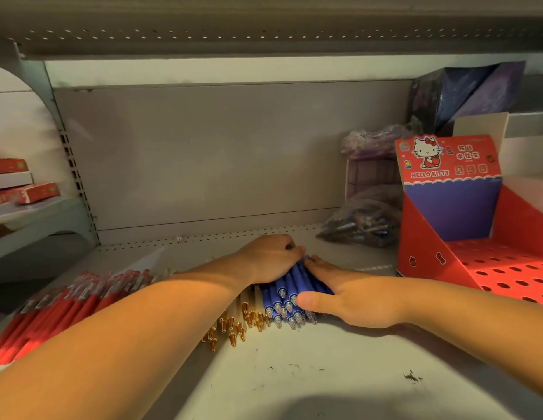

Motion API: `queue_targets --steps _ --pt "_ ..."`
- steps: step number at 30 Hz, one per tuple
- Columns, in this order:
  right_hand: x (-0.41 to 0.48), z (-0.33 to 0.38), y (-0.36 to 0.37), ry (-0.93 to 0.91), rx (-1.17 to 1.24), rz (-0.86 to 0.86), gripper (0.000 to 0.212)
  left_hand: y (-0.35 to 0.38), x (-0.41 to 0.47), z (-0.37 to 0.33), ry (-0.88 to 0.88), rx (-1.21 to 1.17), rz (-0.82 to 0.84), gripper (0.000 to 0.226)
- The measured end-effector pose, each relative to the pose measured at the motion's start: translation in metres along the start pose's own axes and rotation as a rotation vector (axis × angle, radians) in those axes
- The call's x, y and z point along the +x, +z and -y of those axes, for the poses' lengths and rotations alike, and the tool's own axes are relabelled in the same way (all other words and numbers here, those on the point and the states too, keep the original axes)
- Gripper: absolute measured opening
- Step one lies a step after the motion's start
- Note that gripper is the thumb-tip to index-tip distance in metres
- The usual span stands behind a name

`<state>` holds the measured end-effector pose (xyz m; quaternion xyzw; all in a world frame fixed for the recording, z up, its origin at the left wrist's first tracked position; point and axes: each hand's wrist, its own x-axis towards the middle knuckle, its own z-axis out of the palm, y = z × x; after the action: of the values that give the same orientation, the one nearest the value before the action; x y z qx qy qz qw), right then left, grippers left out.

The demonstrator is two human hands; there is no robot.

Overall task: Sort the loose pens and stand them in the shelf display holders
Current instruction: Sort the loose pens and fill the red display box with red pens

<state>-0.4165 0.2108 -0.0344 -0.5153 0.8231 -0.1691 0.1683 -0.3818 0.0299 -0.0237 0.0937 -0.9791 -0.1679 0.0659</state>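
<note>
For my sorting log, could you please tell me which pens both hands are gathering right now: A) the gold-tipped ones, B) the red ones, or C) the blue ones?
C: the left hand and right hand both rest on the blue pens from either side, while the red pens lie untouched at the left.

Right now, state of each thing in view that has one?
blue pens, lying bunched on the shelf, between both hands
left hand, fingers curled over blue pens
right hand, flat against blue pens
red pens, lying piled, loose
gold-tipped pens, lying loose
Hello Kitty display holder, open, visible holes empty
plastic bag of pens, lying at the back
</note>
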Motion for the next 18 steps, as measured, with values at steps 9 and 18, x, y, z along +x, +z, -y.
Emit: queue_targets --steps 9,18 --pt "-0.006 0.009 -0.006 -0.011 -0.060 -0.042 0.098 -0.014 -0.016 0.008 0.005 -0.143 -0.039 0.050" --pt "-0.004 0.039 -0.015 0.017 -0.019 -0.132 0.115 -0.085 -0.105 0.060 -0.145 0.000 -0.143 0.055"
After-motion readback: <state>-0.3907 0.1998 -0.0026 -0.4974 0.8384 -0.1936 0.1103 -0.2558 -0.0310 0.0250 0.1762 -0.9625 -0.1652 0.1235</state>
